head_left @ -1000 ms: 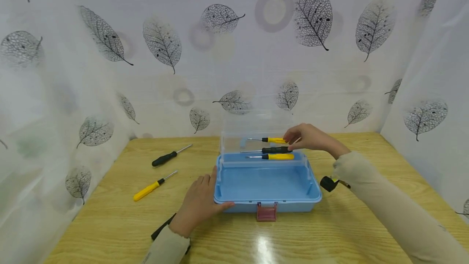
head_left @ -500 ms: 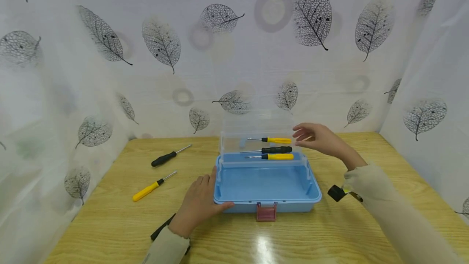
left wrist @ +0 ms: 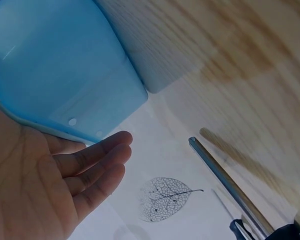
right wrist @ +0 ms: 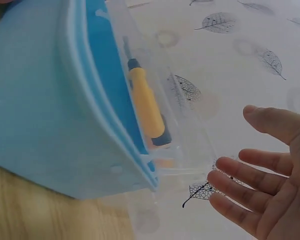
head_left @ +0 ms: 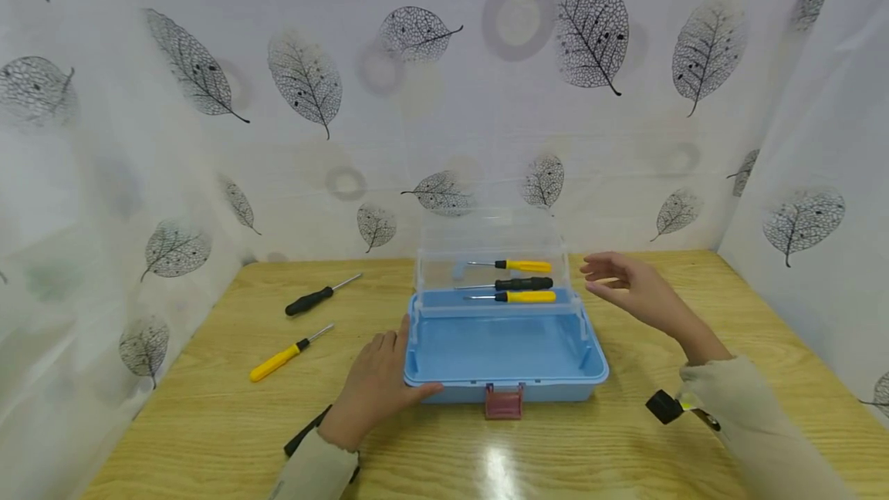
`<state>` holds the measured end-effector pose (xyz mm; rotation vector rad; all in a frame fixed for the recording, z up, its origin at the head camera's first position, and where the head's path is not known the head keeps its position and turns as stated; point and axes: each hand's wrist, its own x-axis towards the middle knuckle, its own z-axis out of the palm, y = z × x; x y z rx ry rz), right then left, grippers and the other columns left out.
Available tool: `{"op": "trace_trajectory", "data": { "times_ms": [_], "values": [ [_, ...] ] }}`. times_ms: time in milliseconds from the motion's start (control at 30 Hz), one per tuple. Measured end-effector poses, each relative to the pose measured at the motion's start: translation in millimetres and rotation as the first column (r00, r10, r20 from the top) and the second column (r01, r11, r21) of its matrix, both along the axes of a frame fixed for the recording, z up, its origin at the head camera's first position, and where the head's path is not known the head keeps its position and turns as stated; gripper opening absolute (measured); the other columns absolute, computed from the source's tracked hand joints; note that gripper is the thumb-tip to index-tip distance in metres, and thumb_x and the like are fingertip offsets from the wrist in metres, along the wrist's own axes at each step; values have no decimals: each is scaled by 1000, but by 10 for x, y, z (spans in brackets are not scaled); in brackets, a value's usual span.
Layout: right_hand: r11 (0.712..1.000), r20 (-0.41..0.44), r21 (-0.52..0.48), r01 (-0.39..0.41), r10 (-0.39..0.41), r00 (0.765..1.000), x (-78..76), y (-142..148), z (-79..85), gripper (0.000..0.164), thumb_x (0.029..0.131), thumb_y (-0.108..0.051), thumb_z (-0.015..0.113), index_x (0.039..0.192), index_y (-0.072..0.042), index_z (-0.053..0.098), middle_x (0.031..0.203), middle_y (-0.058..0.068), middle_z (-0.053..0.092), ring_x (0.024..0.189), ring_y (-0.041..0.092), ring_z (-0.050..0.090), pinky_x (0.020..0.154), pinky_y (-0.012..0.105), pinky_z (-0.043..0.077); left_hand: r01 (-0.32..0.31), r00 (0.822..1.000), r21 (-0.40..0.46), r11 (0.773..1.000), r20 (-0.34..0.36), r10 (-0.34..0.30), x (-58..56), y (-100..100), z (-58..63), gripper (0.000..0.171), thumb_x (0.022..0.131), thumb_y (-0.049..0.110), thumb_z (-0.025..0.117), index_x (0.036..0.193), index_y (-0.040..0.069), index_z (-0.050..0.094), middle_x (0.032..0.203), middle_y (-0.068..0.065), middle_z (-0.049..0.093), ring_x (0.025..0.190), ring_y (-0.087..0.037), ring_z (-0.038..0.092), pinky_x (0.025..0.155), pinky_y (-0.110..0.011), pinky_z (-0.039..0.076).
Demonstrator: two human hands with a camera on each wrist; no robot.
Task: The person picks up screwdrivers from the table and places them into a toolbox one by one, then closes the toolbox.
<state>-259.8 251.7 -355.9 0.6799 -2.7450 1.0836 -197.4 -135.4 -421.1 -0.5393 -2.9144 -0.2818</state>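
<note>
A light blue toolbox (head_left: 505, 392) stands on the table with its clear lid (head_left: 437, 272) tipped back. In the lid lie a yellow screwdriver (head_left: 526, 266) at the back, a black screwdriver (head_left: 522, 284) in the middle and another yellow screwdriver (head_left: 529, 297) in front. My left hand (head_left: 378, 376) rests against the toolbox's left side, thumb along the front rim, fingers straight in the left wrist view. My right hand (head_left: 628, 288) hovers right of the lid, holding nothing; its fingers are spread in the right wrist view.
Left of the toolbox, a black-handled screwdriver (head_left: 310, 302) and a yellow-handled screwdriver (head_left: 279, 361) lie on the wooden table (head_left: 208, 423). A pink latch (head_left: 503, 404) hangs at the toolbox's front. A leaf-print curtain (head_left: 472, 114) encloses the back and sides.
My right hand has let go of the back yellow screwdriver and drawn away to the right of the lid. The left hand and the toolbox stay put.
</note>
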Motion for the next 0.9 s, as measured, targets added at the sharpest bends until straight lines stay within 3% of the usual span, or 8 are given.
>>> {"op": "trace_trajectory", "data": {
  "times_ms": [100,200,433,600,900],
  "values": [
    [999,-7,32,-32,33,999,59,3,-67,47,94,-19,58,134,1,46,130,21,54,116,37,54,91,45,49,0,1000,3,1000,6,0,2,0,6,113,70,71,63,147,-3,24,119,-20,57,108,-32,56,93,-43,48],
    [995,3,79,-67,67,998,103,4,-136,56,92,-20,61,138,4,40,137,24,47,122,41,47,95,52,44,0,1000,0,1000,6,0,1,-3,8,113,70,71,63,146,-3,24,119,-20,58,108,-33,56,92,-43,48],
    [977,150,173,-128,102,983,171,45,-251,88,84,-36,69,147,2,21,150,28,25,131,51,32,99,64,34,3,1000,-16,1000,-9,-3,-14,-3,-21,113,70,72,62,146,-3,24,117,-19,58,105,-31,56,90,-42,48],
    [965,202,180,-189,152,968,183,65,-356,105,79,-36,74,149,5,7,153,30,11,137,52,16,104,66,24,5,1000,-13,1000,-8,-5,-13,3,-24,113,70,72,62,146,-3,25,116,-19,58,105,-31,56,90,-42,49],
    [950,235,209,-231,180,955,208,0,-442,118,77,-42,75,149,1,-8,153,31,-2,139,52,8,107,65,19,2,1000,-12,1000,0,-2,-6,9,5,113,70,71,63,146,-4,25,114,-20,58,103,-31,56,88,-41,49]
  ]
}}
